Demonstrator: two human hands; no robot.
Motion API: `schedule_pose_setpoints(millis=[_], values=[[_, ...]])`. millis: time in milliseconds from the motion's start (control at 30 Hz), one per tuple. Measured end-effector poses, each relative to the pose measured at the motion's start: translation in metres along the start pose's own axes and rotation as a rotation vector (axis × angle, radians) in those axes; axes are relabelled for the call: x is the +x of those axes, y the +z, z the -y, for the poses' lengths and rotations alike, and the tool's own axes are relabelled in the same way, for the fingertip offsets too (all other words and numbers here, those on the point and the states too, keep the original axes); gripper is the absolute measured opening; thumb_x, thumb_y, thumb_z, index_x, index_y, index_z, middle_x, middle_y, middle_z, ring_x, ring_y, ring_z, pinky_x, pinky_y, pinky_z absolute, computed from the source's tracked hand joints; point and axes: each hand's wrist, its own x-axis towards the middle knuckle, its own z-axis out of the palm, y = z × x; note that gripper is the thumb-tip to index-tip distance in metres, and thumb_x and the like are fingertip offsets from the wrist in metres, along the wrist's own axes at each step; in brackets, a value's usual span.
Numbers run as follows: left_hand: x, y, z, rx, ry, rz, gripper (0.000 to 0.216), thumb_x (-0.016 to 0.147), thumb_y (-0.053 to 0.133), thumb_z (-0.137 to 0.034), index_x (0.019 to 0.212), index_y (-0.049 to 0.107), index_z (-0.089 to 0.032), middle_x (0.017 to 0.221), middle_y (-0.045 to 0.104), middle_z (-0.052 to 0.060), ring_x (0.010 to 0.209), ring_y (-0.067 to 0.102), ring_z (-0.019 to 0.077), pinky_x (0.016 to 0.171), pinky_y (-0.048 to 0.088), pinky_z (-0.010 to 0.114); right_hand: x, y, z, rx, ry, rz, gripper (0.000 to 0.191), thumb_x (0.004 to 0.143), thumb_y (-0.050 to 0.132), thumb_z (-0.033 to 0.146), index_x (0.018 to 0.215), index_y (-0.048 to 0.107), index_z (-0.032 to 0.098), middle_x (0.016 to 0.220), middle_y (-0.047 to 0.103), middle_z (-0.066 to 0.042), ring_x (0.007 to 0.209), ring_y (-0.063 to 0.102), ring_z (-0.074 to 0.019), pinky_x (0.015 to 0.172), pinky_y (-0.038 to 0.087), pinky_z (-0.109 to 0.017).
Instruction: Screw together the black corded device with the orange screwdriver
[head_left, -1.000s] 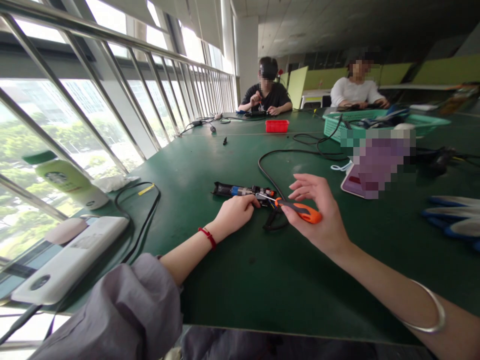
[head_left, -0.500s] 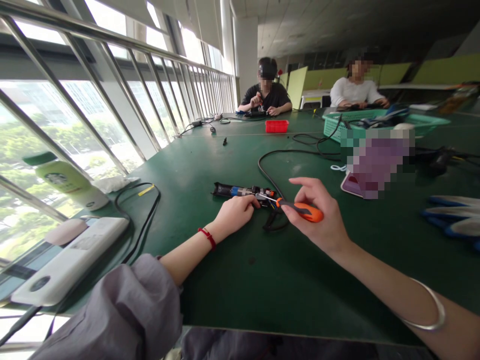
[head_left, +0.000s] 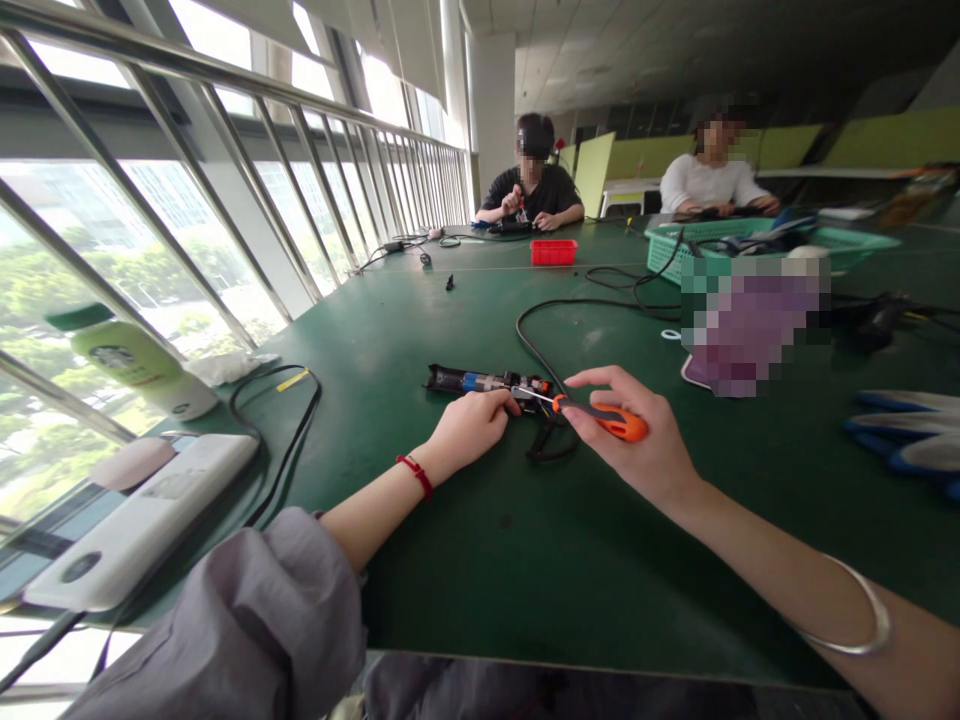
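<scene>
An opened black corded tool (head_left: 450, 378) lies on the green table, with a blue and silver inner part and small coloured wires showing. My left hand (head_left: 474, 428) is closed on its near side; the fingertips partly hide it. In my right hand (head_left: 654, 450) is an orange and black screwdriver (head_left: 621, 422), gripped by the handle with the index finger stretched out. Its metal shaft points left, the tip at the middle of the tool's exposed parts. Whether the tip sits in a screw is too small to tell. A black cable (head_left: 525, 340) runs from the tool.
Left stand a white power bank (head_left: 150, 520) and a green-capped bottle (head_left: 135, 365). A red tray (head_left: 553, 253) and a green basket (head_left: 667, 255) are farther back. A purple phone (head_left: 750, 340) and gloves (head_left: 915, 430) lie right. Two people sit across.
My right hand and the screwdriver handle have shifted very slightly. The left hand and the tool stay in place.
</scene>
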Motion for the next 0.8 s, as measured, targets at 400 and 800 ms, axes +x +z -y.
schedule_pose_setpoints(millis=[400,800], values=[[-0.0002,0.0013,0.0016,0.01,0.011,-0.011,0.03,0.08,0.039,-0.017,0.092,0.066,-0.024,0.086,0.067,0.001,0.081,0.061,0.0181,0.074,0.047,0.028,0.003,-0.0024,-0.0052,-0.023,0.041,-0.143,0.035,0.076,0.063,0.035,0.106,0.052,0.021,0.066,0.052,0.004,0.051,0.052,-0.0106,0.049,0.043,-0.024],[-0.0004,0.001,0.0014,0.023,0.012,-0.004,0.031,0.081,0.039,-0.017,0.093,0.066,-0.024,0.084,0.066,0.001,0.078,0.06,0.0172,0.072,0.047,0.026,0.0027,0.0011,-0.0043,0.085,0.037,-0.175,0.057,0.074,0.065,0.03,0.124,0.039,0.022,0.073,0.053,0.003,0.055,0.056,-0.0129,0.053,0.048,-0.027]])
